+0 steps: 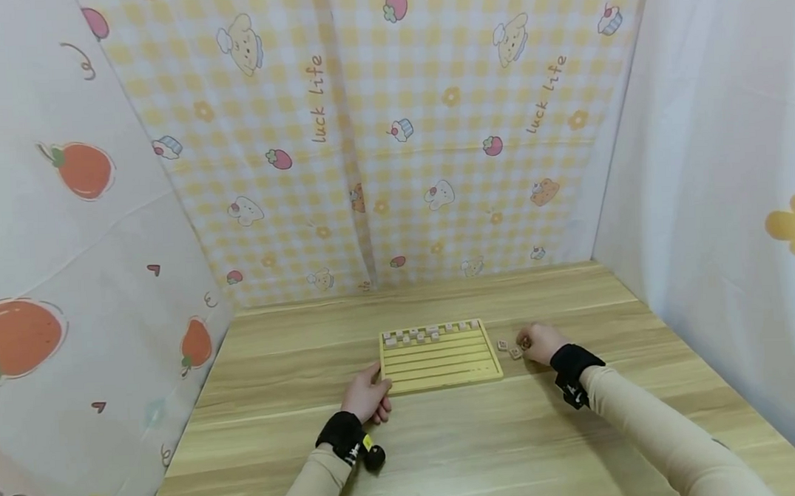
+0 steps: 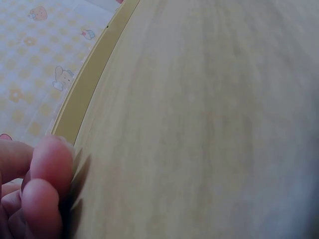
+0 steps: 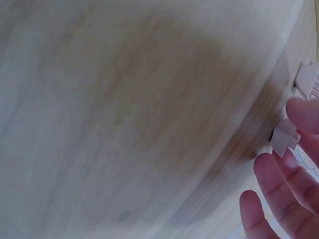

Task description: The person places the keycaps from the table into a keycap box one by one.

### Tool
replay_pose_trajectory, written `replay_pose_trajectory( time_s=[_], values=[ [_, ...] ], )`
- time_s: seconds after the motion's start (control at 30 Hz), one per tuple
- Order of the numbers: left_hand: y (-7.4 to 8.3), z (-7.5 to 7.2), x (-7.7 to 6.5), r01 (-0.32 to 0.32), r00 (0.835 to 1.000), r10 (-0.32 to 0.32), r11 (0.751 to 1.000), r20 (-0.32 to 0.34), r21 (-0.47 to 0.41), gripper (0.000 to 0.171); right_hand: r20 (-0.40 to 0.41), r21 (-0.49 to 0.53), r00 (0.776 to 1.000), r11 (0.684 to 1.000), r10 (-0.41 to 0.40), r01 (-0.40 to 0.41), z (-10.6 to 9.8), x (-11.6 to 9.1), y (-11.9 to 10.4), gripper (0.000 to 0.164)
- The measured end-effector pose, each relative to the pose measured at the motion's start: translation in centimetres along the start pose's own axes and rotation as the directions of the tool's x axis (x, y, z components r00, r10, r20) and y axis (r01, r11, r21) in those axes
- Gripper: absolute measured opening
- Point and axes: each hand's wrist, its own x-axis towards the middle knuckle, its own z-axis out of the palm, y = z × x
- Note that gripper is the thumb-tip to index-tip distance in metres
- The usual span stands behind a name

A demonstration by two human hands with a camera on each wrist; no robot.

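Observation:
A yellow slotted tray lies on the table, with small pale keycap-like blocks along its two back rows. At its front left corner, my left hand holds the tray between thumb and fingers. The left wrist view has the fingertips right at the tray's edge. Right of the tray, my right hand pinches one small block between thumb and fingers, close over the table. Loose blocks lie between that hand and the tray; one other block shows beyond the thumb in the right wrist view.
The wood-grain table reaches back to a yellow checked cloth. White printed cloths hang along the left side and the right side. A black strap with a camera sits on each wrist.

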Motion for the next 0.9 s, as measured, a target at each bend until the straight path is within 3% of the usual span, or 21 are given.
replay_pose_trajectory(
  time_s=[0.2, 0.27, 0.33, 0.37, 0.4, 0.43, 0.5, 0.57, 0.67, 0.73, 0.8, 0.87, 0.9],
  values=[
    [0.0, 0.1, 0.1, -0.003, 1.000, 0.003, 1.000, 0.001, -0.002, 0.063, -0.021, 0.039, 0.999, 0.998, 0.047, -0.046, -0.3, 0.2, -0.2, 0.013],
    [0.1, 0.0, 0.0, -0.003, 1.000, 0.003, 1.000, 0.003, -0.001, 0.063, -0.025, 0.129, 0.999, 0.991, 0.038, -0.034, -0.6, 0.7, -0.1, 0.016],
    [0.1, 0.0, -0.1, -0.003, 1.000, 0.003, 1.000, 0.004, 0.002, 0.063, -0.005, 0.316, 0.999, 0.948, 0.033, -0.030, -1.2, 1.3, -0.2, 0.025],
    [0.2, 0.0, -0.1, -0.002, 1.000, 0.002, 1.000, 0.004, 0.002, 0.063, 0.009, 0.436, 0.999, 0.900, 0.031, -0.032, -1.6, 1.7, -0.3, 0.029],
    [0.2, -0.1, -0.1, 0.000, 1.000, 0.000, 1.000, 0.004, 0.001, 0.063, 0.026, 0.559, 0.999, 0.829, 0.023, -0.034, -1.9, 2.1, -0.5, 0.033],
    [0.2, -0.1, -0.1, 0.000, 1.000, 0.000, 1.000, 0.005, 0.002, 0.063, 0.043, 0.670, 0.999, 0.741, 0.003, -0.031, -2.2, 2.4, -0.7, 0.038],
    [0.2, -0.1, -0.2, 0.000, 1.000, 0.000, 1.000, 0.007, 0.001, 0.063, 0.087, 0.843, 0.996, 0.534, -0.016, -0.065, -2.9, 2.9, -1.4, 0.046],
    [0.3, -0.1, -0.2, 0.002, 1.000, -0.001, 1.000, 0.006, -0.005, 0.063, 0.105, 0.934, 0.993, 0.348, -0.046, -0.083, -3.4, 3.4, -2.3, 0.051],
    [0.3, -0.2, -0.3, 0.001, 1.000, -0.001, 1.000, 0.002, -0.010, 0.063, 0.116, 0.983, 0.990, 0.155, -0.078, -0.103, -4.0, 3.8, -3.7, 0.046],
    [0.2, -0.1, -0.3, 0.002, 1.000, -0.002, 1.000, 0.000, -0.012, 0.063, 0.119, 0.992, 0.989, 0.056, -0.091, -0.114, -4.2, 4.1, -4.8, 0.041],
    [0.2, -0.1, -0.3, 0.003, 1.000, -0.003, 1.000, -0.002, -0.012, 0.062, 0.118, 0.993, 0.987, -0.017, -0.106, -0.120, -4.2, 4.3, -5.6, 0.037],
    [0.2, 0.0, -0.3, 0.004, 1.000, -0.004, 1.000, -0.003, -0.011, 0.062, 0.114, 0.990, 0.986, -0.072, -0.121, -0.123, -4.0, 4.6, -6.3, 0.033],
    [0.2, 0.0, -0.3, 0.005, 1.000, -0.005, 1.000, -0.004, -0.010, 0.062, 0.111, 0.989, 0.986, -0.080, -0.127, -0.121, -3.9, 4.7, -6.6, 0.033]
  ],
)
